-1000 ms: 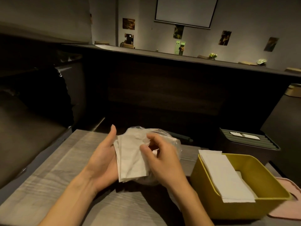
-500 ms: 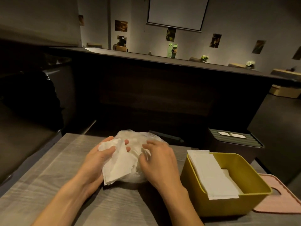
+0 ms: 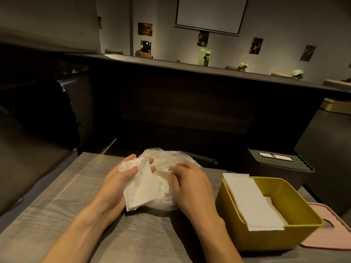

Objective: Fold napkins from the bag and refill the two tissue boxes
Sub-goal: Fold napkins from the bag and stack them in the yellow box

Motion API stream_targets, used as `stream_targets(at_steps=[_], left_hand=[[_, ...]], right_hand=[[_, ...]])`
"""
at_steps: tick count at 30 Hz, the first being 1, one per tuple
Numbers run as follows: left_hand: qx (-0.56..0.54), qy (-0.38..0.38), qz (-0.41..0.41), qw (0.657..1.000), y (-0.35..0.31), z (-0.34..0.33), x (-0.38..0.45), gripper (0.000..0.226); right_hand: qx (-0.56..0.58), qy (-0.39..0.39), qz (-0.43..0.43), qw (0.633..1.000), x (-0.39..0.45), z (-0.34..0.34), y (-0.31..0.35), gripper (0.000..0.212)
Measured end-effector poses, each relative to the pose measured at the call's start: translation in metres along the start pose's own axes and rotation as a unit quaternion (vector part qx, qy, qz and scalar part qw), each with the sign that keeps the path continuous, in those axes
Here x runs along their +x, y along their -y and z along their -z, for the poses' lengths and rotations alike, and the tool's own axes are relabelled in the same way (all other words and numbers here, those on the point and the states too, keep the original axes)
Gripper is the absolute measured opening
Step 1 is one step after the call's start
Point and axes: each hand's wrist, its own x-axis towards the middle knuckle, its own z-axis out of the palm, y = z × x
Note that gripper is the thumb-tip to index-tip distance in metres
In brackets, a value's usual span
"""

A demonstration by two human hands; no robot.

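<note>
A clear plastic bag [image 3: 167,158] full of white napkins sits mid-table. My left hand [image 3: 117,183] grips a small stack of white napkins [image 3: 142,188] against the bag's left side. On the bag's right side my right hand [image 3: 191,186] has its fingers curled into the napkins at the opening. To the right stands an open yellow tissue box [image 3: 296,198] with folded napkins [image 3: 250,202] lying along its left side. Behind it is a dark tissue box [image 3: 275,171] with a ribbed lid and a white tissue showing in its slot.
A pink lid [image 3: 334,236] lies flat at the table's right edge, beside the yellow box. The grey wooden table [image 3: 57,215] ends at a dark bench on the left and a dark partition behind. A dark flat object [image 3: 203,158] lies behind the bag.
My hands came down from holding a napkin stack upright above the bag. The left hand now holds the stack tilted, and the right hand has gone into the bag's opening.
</note>
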Motion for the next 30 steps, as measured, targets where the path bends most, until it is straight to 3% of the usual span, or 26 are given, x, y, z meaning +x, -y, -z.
stream_targets(at_steps=[4,9,15,19,26,30], left_hand=[[0.004,-0.001,-0.001,1.0,0.001,0.0,0.002,0.046],[0.015,0.008,0.0,1.0,0.003,0.002,0.004,0.046],[-0.01,-0.003,-0.011,1.0,0.003,0.005,0.007,0.036],[-0.039,-0.018,-0.031,0.999,0.0,0.005,0.006,0.036],[-0.058,-0.02,-0.037,0.997,0.001,0.005,0.005,0.043],[-0.041,0.0,-0.043,0.998,0.001,0.004,0.006,0.042]], right_hand=[[-0.045,0.005,0.024,0.999,0.003,-0.006,0.001,0.037],[-0.071,-0.024,0.035,0.997,0.011,-0.013,0.008,0.025],[0.056,-0.138,0.071,0.986,0.013,-0.017,0.001,0.014],[0.119,-0.194,0.095,0.969,0.016,-0.013,0.001,0.017],[0.303,-0.23,0.005,0.925,0.017,-0.003,0.01,0.012],[0.443,-0.207,-0.08,0.868,0.018,0.001,0.011,0.013]])
